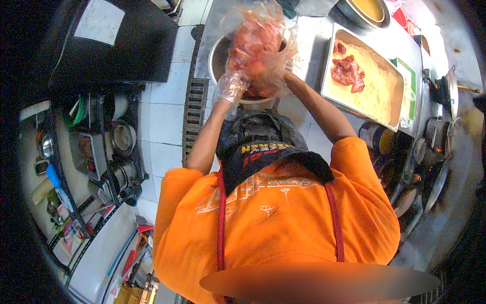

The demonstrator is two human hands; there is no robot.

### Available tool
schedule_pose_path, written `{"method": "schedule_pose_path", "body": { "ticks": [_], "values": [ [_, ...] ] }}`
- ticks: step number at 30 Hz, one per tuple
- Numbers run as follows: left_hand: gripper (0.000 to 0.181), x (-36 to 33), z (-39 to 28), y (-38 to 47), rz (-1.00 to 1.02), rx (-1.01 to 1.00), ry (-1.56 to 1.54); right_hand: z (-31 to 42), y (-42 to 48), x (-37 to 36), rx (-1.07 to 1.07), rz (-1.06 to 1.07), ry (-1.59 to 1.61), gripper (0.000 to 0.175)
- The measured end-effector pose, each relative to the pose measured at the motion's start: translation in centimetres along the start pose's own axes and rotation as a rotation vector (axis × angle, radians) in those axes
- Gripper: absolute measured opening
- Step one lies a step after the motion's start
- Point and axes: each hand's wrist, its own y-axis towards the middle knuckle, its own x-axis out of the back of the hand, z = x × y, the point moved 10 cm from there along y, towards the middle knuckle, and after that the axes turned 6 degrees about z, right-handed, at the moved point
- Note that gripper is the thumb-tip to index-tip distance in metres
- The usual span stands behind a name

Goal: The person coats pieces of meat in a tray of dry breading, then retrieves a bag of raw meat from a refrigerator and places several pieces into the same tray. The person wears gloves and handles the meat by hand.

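A clear plastic bag of raw, reddish meat (pixel 256 41) is over a round metal pot (pixel 217 57). My left hand (pixel 232 86), in a clear plastic glove, grips the bag's lower left side. At the lower right of the bag is my right hand (pixel 285 72); loose plastic covers most of it, so its fingers cannot be made out. Right of the pot, a rectangular metal tray (pixel 362 111) holds a layer of pale yellow powder (pixel 379 87) with dark red pieces of meat (pixel 347 72) lying on it.
A metal bowl of yellow liquid (pixel 368 7) stands at the top right. Pans (pixel 436 186) line the right side. Shelves with pots (pixel 123 138) stand at the left, beside a floor drain grate (pixel 195 110) and a dark cabinet (pixel 125 57).
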Motion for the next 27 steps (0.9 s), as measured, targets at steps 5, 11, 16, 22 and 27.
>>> {"method": "schedule_pose_path", "body": {
  "ticks": [5, 11, 16, 22, 27],
  "values": [
    [0.027, 2.0, 0.4, -0.2, 0.064, 0.17, -0.245, -0.6, -0.9, 0.8, -0.004, -0.009, 0.031, 0.022],
    [0.088, 6.0, -3.6, 1.7, 0.151, -0.004, -0.28, -1.1, -1.3, 0.4, 0.013, -0.041, 0.064, 0.02],
    [0.055, 6.0, -8.2, 5.0, 0.172, -0.003, -0.154, -0.8, 0.0, -0.2, 0.019, -0.112, 0.094, 0.02],
    [0.035, 7.4, -3.6, 4.0, -0.151, 0.308, -0.534, -0.2, -2.2, 1.4, -0.085, -0.149, 0.232, 0.017],
    [0.036, 7.3, -1.9, 4.0, -0.181, 0.247, -0.738, 1.1, -4.2, 1.2, -0.05, -0.247, 1.543, 0.021]
  ]
}}
